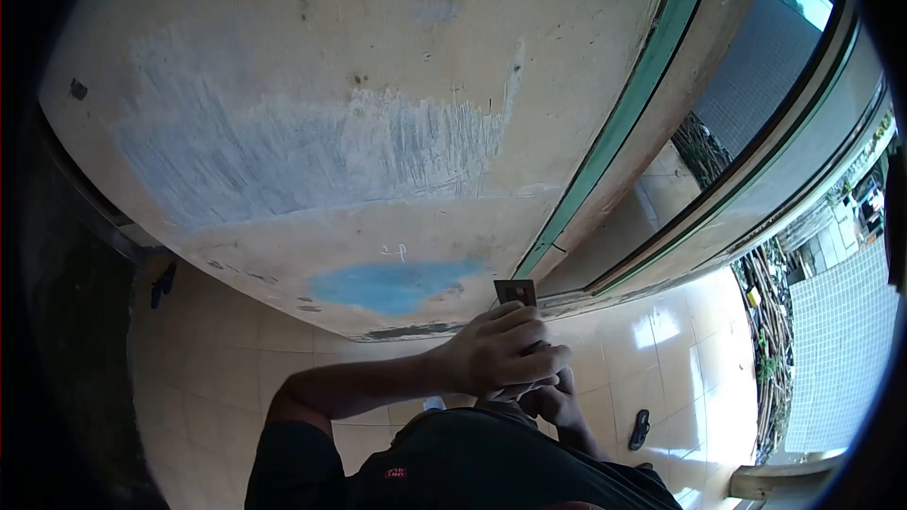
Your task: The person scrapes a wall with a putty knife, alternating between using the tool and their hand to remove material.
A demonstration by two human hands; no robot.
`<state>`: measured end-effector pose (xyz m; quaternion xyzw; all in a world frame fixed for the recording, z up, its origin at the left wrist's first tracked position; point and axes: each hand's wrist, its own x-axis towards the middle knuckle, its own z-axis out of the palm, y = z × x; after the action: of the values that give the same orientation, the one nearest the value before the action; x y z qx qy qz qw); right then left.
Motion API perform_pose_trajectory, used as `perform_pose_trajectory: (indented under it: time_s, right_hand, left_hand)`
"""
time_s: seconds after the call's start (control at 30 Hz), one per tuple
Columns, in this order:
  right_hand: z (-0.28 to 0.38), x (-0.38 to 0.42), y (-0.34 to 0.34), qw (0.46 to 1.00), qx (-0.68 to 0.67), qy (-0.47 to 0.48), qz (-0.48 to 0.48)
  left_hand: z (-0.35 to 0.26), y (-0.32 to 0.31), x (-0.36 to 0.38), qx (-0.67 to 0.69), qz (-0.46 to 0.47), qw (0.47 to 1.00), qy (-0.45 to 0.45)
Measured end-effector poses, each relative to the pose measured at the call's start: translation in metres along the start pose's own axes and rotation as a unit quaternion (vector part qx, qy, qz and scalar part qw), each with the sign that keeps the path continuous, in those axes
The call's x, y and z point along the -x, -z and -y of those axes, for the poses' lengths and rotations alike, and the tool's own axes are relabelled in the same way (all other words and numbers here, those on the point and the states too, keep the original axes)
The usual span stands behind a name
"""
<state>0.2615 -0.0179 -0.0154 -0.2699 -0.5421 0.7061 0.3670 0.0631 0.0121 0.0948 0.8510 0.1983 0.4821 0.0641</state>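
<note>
A scraper with a flat, dark, rectangular blade (516,293) points up toward the wall, its handle hidden by fingers. My left hand (503,348) is closed around the scraper just below the blade. Close beneath it, my right hand (557,400) has its fingers curled in, partly covered by the left. What the right fingers hold, if anything, is hidden. In front of me the beige wall (397,47) carries a broad whitish scratched patch (312,151) and a smaller blue paint patch (397,285) below it.
A green strip (624,123) edges the wall beside an opening on the right. Tiled floor (586,359) lies below, with a dark sandal (640,429) at right and dark footwear (162,285) at left. Piled sticks (770,340) stand by a light mesh-like panel (841,340).
</note>
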Motion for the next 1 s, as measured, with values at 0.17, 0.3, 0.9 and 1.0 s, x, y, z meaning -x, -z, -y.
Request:
perform_pose_trajectory:
  time_s: [0.17,0.3,0.9,1.0]
  right_hand:
    - [0.029,-0.044,-0.002,0.977,-0.202,0.024,0.059]
    - [0.056,-0.099,-0.009,0.945,-0.291,0.060,0.135]
    - [0.086,-0.113,-0.071,0.977,-0.115,0.173,-0.049]
    - [0.094,-0.104,-0.069,0.977,-0.099,0.184,-0.050]
  left_hand:
    - [0.031,-0.003,-0.048,-0.198,0.068,0.970,-0.120]
    - [0.050,0.031,-0.084,-0.298,0.217,0.924,-0.104]
    - [0.069,0.067,-0.124,-0.312,0.225,0.907,-0.173]
    - [0.071,0.060,-0.119,-0.298,0.215,0.916,-0.160]
